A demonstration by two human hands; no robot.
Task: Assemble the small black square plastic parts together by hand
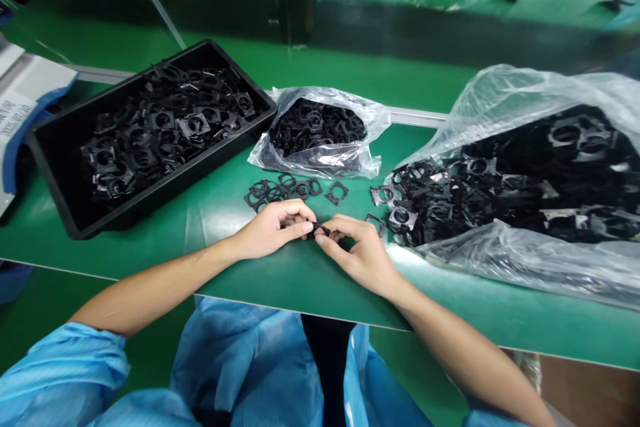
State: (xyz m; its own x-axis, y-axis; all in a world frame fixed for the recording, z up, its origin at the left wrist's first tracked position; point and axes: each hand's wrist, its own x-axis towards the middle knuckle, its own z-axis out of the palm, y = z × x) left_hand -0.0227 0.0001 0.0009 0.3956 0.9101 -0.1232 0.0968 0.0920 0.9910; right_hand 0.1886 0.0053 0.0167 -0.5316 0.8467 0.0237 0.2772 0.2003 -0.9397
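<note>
Between my two hands is a small black plastic part (320, 231), mostly covered by fingertips. My left hand (277, 228) pinches its left side, and my right hand (357, 247) pinches its right side; both are low over the green table. Just behind my left hand lies a loose group of black rings (283, 188). A single square black frame with a round hole (337, 193) rests a little right of them. Another frame (375, 223) is partly hidden behind my right hand.
A black tray (83, 223) heaped with black frames stands at the left. Behind my hands sits a clear plastic bag (325, 160) of black rings. At the right, a large open bag (500, 247) spills black frames (440, 207) onto the green table (240, 280).
</note>
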